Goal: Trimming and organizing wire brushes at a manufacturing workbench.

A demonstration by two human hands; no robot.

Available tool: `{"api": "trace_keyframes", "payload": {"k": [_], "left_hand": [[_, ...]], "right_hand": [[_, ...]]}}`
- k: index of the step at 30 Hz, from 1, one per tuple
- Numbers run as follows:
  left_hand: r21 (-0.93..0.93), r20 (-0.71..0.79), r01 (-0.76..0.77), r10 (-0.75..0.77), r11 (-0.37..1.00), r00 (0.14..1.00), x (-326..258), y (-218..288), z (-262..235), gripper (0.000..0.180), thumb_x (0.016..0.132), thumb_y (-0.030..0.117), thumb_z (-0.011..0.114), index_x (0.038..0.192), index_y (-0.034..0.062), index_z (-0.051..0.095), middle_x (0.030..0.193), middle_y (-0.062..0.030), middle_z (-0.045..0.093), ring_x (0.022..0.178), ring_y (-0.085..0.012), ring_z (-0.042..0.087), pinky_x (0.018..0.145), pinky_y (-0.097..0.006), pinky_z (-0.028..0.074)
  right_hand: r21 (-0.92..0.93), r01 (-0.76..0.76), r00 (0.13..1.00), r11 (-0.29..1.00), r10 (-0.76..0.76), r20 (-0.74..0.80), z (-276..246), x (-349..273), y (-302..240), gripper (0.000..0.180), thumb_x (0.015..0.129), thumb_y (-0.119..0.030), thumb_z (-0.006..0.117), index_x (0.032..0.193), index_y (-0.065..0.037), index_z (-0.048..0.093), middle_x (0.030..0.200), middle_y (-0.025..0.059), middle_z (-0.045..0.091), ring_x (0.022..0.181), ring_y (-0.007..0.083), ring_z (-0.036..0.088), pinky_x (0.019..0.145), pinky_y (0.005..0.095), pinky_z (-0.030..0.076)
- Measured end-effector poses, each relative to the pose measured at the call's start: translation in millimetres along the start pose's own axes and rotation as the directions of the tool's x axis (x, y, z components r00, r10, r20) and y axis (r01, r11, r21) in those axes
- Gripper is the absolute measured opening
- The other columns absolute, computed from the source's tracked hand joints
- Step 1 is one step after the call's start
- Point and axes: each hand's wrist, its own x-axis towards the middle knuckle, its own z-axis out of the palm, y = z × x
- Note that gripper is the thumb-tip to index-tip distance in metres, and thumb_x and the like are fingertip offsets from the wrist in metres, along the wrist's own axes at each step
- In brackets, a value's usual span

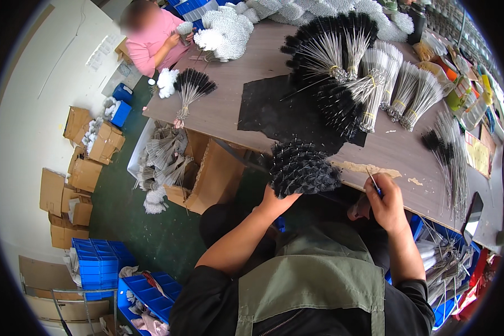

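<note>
Hands worked at the table (235,106) edge. Left hand (278,201) was closed around a bunch of black brushes (302,168), held upright just over the edge. Right hand (385,203) pinched one thin wire brush (373,182) between its fingers, near the bunch.

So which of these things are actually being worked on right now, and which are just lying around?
In use:
- bunch of black brushes in left hand
- thin tool in right hand

Lying about:
- tied brush bundles on table
- cardboard boxes
- blue crates
</note>
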Motion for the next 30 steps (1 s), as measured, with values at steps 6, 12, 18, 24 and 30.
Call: {"api": "trace_keyframes", "payload": {"k": [6,12,18,24,30], "left_hand": [[-0.186,-0.053,0.065,-0.076,0.980,0.996,1.1,6.0,7.9,0.032,0.076,0.006,0.073,0.108,0.0058,0.066,0.111,-0.0097,0.066,0.106,-0.0239,0.062,0.092,-0.036,0.048],[-0.171,-0.021,0.099,-0.104,0.980,0.994,-1.7,6.6,8.7,0.035,0.077,0.005,0.072,0.111,0.0074,0.065,0.111,-0.0088,0.066,0.106,-0.0233,0.061,0.093,-0.035,0.048],[-0.083,-0.053,-0.079,0.074,0.993,0.996,0.9,7.9,8.7,0.034,0.076,0.008,0.072,0.109,0.0085,0.066,0.112,-0.0089,0.066,0.105,-0.0266,0.062,0.091,-0.036,0.048],[-0.046,0.005,-0.113,0.113,0.993,0.994,-3.3,1.1,13.0,0.037,0.077,0.010,0.072,0.113,0.0093,0.064,0.117,-0.0091,0.063,0.110,-0.0271,0.059,0.094,-0.036,0.047],[0.076,0.053,-0.187,0.183,0.979,0.982,-4.0,-0.5,16.2,0.045,0.077,0.014,0.073,0.120,0.0091,0.059,0.123,-0.0090,0.059,0.115,-0.0274,0.056,0.097,-0.037,0.044]], "right_hand": [[0.259,-0.289,0.951,0.922,0.246,0.186,22.6,-11.3,26.1,0.018,0.091,-0.019,0.059,0.090,-0.001,0.058,0.065,0.0062,0.055,0.054,0.0125,0.055,0.052,0.0286,0.043],[0.237,-0.166,0.981,0.957,0.136,0.138,37.9,-15.4,43.1,0.024,0.089,-0.027,0.065,0.089,-0.003,0.061,0.067,0.0018,0.054,0.066,0.0123,0.052,0.064,0.0282,0.043],[0.500,-0.227,0.974,0.836,0.197,0.114,50.4,-12.1,23.3,0.028,0.087,-0.025,0.070,0.099,-0.004,0.057,0.075,-0.0021,0.052,0.071,0.0069,0.047,0.066,0.0228,0.040],[0.490,-0.244,0.970,0.837,0.212,0.121,55.9,-12.2,22.2,0.027,0.082,-0.014,0.074,0.100,-0.006,0.056,0.073,-0.0038,0.049,0.067,0.0055,0.044,0.063,0.0207,0.039],[0.488,-0.212,0.977,0.846,0.193,0.089,56.8,-12.9,23.2,0.026,0.082,-0.012,0.074,0.099,-0.005,0.056,0.072,-0.0044,0.047,0.066,0.0052,0.042,0.062,0.0203,0.038]]}}
